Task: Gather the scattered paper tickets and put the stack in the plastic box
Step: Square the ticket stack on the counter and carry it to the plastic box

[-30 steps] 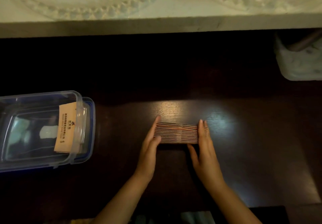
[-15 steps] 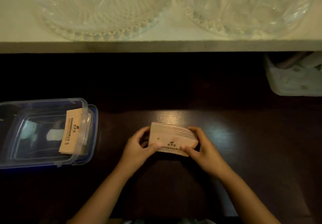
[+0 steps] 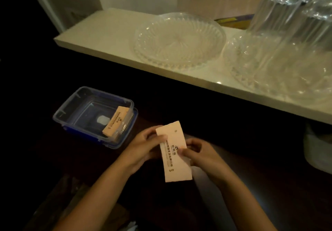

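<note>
While your left hand (image 3: 143, 146) and right hand (image 3: 201, 152) meet over the dark worktop (image 3: 269, 185), you hold the stack (image 3: 175, 151) of tickets between them, lifted clear of the surface with its printed face turned up toward you. Your left thumb lies across the stack's upper left edge and the remaining left fingers (image 3: 152, 132) curl behind it; your right thumb presses on the print near the middle and the right fingers (image 3: 195, 143) fold in behind the right edge. Both sets of fingers are closed tight on the stack. It stands roughly lengthwise away from you, its far end leaning slightly left.

To your left, near the stack but apart from it, the box (image 3: 71, 105) sits open on the worktop, clear-walled, resting on what looks like its blue lid (image 3: 133, 123). Inside it, one ticket bundle (image 3: 115, 121) leans against the right wall, tilted. A pale patch shows at the bottom of the box; you cannot tell what it is.

Beyond the worktop, a pale shelf (image 3: 100, 33) carries a cut-glass dish (image 3: 177, 40), a second glass dish (image 3: 280, 69) to its right, and tall clear glassware (image 3: 291, 9) standing above that. A whitish container (image 3: 318, 151) sits at the right edge, dim and partly cut off
</note>
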`<state>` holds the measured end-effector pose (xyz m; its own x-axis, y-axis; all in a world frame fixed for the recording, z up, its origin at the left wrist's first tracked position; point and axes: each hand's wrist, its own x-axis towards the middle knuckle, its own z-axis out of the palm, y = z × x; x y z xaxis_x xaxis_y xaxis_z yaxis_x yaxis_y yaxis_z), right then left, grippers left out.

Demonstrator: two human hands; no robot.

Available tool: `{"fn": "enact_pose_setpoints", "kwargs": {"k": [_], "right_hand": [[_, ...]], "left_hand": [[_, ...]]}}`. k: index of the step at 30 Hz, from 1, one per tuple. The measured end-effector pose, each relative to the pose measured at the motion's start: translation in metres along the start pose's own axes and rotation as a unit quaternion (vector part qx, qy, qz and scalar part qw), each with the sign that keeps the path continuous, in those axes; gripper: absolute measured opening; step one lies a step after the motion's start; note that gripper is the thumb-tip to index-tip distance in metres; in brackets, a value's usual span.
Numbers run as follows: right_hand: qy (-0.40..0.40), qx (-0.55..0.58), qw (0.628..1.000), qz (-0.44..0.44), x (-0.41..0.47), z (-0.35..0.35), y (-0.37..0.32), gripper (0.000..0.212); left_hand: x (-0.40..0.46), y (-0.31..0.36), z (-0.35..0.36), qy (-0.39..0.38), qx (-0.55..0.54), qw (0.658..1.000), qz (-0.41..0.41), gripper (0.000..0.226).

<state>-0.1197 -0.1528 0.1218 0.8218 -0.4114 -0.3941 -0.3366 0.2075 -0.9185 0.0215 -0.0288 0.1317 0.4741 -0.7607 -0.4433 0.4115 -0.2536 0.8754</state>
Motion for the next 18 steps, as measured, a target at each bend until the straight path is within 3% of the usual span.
{"fn": "enact_pose_setpoints", "kwargs": {"k": [4,8,14,18], "right_hand": [[0.015,0.062,0.998,0.005,0.000,0.013,-0.006,0.021],[0.001,0.057,0.998,0.021,0.005,0.032,-0.006,0.021],[-0.019,0.078,0.995,0.056,0.023,0.076,-0.008,0.019],[-0.015,0.077,0.995,0.068,0.046,0.121,-0.015,0.023]], "left_hand": [[-0.022,-0.013,0.001,0.022,0.002,0.999,-0.038,0.064],[-0.029,-0.015,-0.013,0.070,0.011,0.997,-0.028,0.037],[-0.032,-0.003,-0.063,0.100,0.041,0.992,-0.062,0.049],[-0.025,0.003,-0.117,0.097,0.067,0.992,-0.050,0.018]]}}
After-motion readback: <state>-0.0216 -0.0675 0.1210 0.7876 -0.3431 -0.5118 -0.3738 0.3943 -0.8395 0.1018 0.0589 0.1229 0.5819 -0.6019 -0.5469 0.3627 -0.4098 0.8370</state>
